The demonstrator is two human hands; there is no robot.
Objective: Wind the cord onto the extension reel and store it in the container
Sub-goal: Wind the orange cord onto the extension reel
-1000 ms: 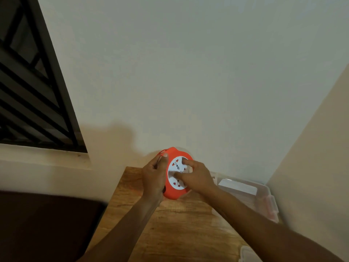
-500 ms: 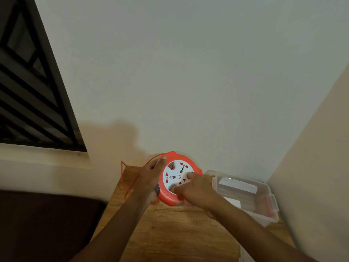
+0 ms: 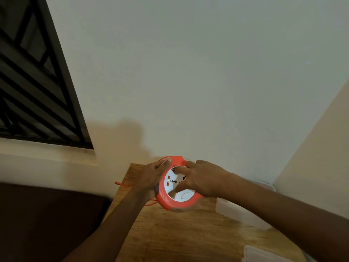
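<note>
Above the wooden table [image 3: 188, 235], left hand [image 3: 151, 178] grips the reel [image 3: 170, 202]; right hand [image 3: 204, 178] presses its face, fingers spread, hiding the container [image 3: 243, 214].

A round orange plastic extension reel [image 3: 171, 202] with a white socket face is being held above the wooden table [image 3: 181, 233], tilted toward the camera. The left hand [image 3: 151, 178] is gripping its left rim, fingers curling over the far edge. The right hand [image 3: 200, 178] is lying across the white face, its fingers [image 3: 179, 169] spread on the sockets. A thin orange cord [image 3: 124, 184] is trailing left off the table edge. A clear plastic container [image 3: 239, 214] is sitting to the right, partly hidden behind the right forearm.
</note>
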